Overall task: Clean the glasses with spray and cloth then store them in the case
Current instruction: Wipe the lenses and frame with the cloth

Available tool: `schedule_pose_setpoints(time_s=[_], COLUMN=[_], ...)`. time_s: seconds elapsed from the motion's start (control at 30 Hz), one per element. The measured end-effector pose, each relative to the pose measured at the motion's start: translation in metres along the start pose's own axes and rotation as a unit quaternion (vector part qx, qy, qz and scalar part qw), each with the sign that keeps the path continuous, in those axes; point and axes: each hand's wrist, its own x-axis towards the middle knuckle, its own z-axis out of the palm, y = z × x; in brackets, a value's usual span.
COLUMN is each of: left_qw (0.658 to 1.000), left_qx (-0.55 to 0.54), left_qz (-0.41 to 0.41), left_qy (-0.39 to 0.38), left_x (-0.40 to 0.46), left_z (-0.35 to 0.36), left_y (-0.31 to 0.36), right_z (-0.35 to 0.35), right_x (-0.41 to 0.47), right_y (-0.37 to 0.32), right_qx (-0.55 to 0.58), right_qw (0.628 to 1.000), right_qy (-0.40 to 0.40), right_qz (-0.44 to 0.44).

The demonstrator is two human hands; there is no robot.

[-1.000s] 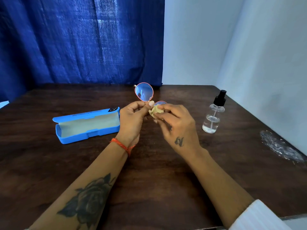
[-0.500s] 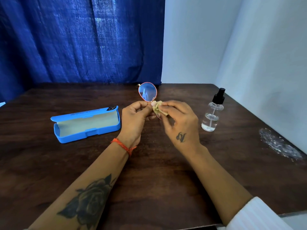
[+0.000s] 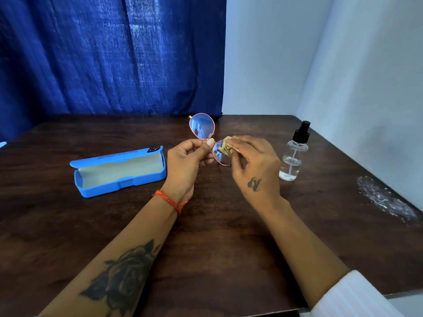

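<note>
The left hand (image 3: 185, 161) pinches the glasses (image 3: 207, 136) at the bridge and holds them above the bench (image 3: 217, 236). The right hand (image 3: 254, 165) grips a cloth (image 3: 225, 146) and presses it on the lens nearest to it. The spray (image 3: 293, 154) stands just right of this hand. The open case (image 3: 119, 171) lies left of the left hand.
</note>
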Motion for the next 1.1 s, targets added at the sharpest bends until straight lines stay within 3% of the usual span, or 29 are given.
schedule_pose_setpoints(time_s=[0.27,0.5,0.63,0.93,1.03,1.1], left_qw=[1.0,1.0,1.0,1.0,1.0,0.999], left_qx=[-0.001,0.003,0.014,0.0,0.011,0.018], left_qz=[-0.007,-0.005,-0.004,-0.003,0.005,0.011], left_qy=[0.013,0.012,0.005,0.009,0.017,0.025], left_x=[0.0,0.003,0.002,0.002,0.004,0.006], left_z=[-0.001,-0.001,0.0,-0.002,-0.002,-0.003], left_y=[0.001,-0.001,-0.001,-0.001,-0.003,-0.004], right_z=[0.002,0.0,0.002,0.002,-0.004,-0.006], right_x=[-0.007,-0.002,-0.002,-0.006,0.001,0.006], right_y=[-0.003,0.006,0.004,0.0,0.005,0.013], right_qx=[0.051,0.022,-0.007,0.062,0.085,0.098], right_qw=[0.993,0.999,1.0,0.986,0.988,0.992], right_qy=[-0.064,-0.023,-0.004,-0.097,-0.096,-0.07], right_qz=[-0.086,-0.007,-0.027,-0.117,-0.092,-0.03])
